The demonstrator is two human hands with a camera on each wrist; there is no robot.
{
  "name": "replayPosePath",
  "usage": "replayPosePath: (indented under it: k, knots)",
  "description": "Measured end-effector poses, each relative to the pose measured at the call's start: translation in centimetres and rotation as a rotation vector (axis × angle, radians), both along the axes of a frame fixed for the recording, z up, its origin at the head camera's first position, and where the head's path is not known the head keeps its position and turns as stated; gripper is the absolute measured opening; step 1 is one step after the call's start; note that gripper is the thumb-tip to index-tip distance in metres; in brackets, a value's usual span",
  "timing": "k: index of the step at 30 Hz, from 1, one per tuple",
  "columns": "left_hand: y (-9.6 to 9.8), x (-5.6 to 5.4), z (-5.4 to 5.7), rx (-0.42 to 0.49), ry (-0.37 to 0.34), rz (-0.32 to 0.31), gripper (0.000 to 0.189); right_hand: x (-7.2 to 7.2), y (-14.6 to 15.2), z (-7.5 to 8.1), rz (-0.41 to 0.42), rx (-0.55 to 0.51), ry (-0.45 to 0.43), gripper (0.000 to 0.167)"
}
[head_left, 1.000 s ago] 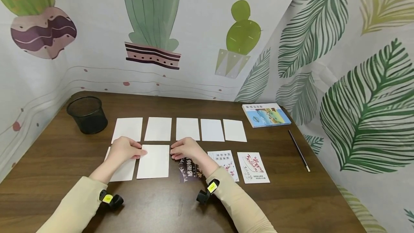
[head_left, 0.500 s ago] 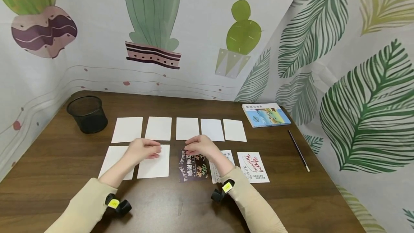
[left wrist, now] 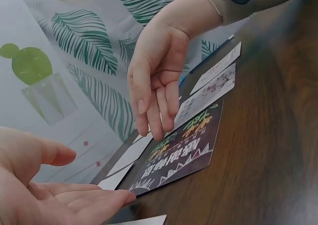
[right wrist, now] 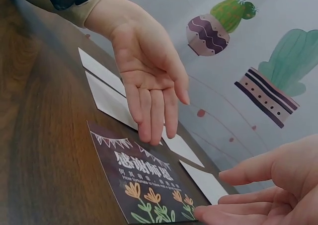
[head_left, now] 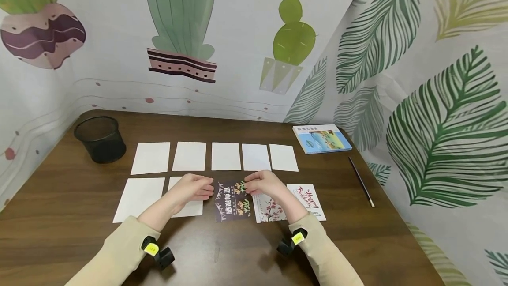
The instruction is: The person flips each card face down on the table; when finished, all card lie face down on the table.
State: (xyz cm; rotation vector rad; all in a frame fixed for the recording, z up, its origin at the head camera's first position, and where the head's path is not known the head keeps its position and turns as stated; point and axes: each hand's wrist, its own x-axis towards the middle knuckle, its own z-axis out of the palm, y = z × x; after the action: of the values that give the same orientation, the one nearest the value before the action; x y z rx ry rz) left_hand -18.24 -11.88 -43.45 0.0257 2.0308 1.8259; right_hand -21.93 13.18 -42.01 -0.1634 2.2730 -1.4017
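- Dark purple card (head_left: pixel 235 202): lies flat on the bench (head_left: pixel 222 261), between the two hands, printed with white lettering and orange flowers.
- Left hand (head_left: pixel 195 187): reaches in from the person's left, over part of a blank white card (head_left: pixel 190 211). Fingers are nearly straight, thumb spread apart from them; grips nothing.
- Right hand (head_left: pixel 265 183): mirrors the left, above part of a blossom-printed card (head_left: pixel 271 212). Fingers are extended, thumb apart; grips nothing.
- Palms: turned towards each other, as both wrist views show.
- Card relative to left hand: its left edge is at the fingertips. Contact: I cannot tell.
- Card relative to right hand: its upper right side is just beside the fingertips. Contact: I cannot tell.
- Forearms: beige sleeves (head_left: pixel 115 250) angle inward from both sides, with a black camera on each wrist.
- Adjacent item: a card with red lettering (head_left: pixel 309 197) lies right of the blossom-printed card.
- Far row: five white cards (head_left: pixel 225 156) lie side by side beyond the hands.
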Motion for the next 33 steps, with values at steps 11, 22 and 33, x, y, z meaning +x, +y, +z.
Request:
replayPosePath:
  k: [11, 22, 33]
  knots:
    - [0.4, 0.5, 0.1, 0.022, -0.027, 0.0, 0.052, 0.7, 0.7, -0.2, 0.024, 0.024, 0.018, 0.041]
    - [0.4, 0.4, 0.0, 0.026, -0.024, 0.003, 0.05, 0.9, 0.5, -0.8, -0.035, -0.04, 0.047, 0.041]
    - [0.2, 0.4, -0.1, 0.038, -0.035, 0.015, 0.049, 0.1, 0.0, -2.1, -0.118, -0.248, -0.04, 0.059]
